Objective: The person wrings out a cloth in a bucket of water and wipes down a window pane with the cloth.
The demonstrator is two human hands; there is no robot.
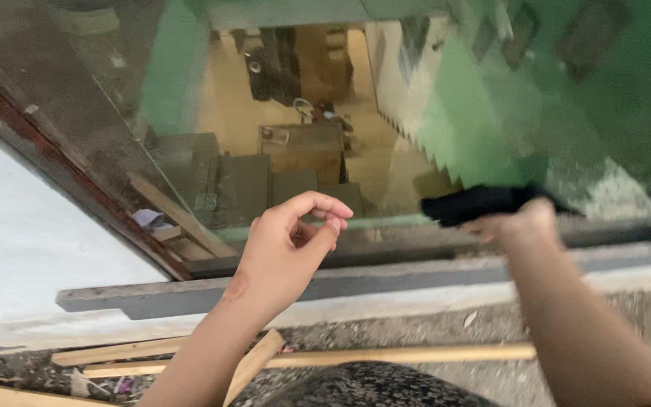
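**Two hands raised at a glass pane, dark cloth in the right**

Nearest to you, at the bottom edge of the head view, sits a patch of dark, speckled patterned fabric, right under the lens. Just beyond it, long pale wooden strips lie on rough, gritty ground, one crossing almost the full width and shorter ones angled at the left.

Your left hand is lifted in front of the grey sill, fingers curled loosely inward with the thumb close to the fingertips; it holds nothing and touches nothing that you can see.

Your right hand is blurred, raised at the lower edge of the glass pane. It grips a dark cloth, which sticks out to the left of the fingers and lies against the glass just above the frame's bottom rail.

Through the pane you look down on a lower room: brown boxes stacked on a tan floor, green walls on either side. A dark reddish frame runs diagonally at the left, beside a white wall.
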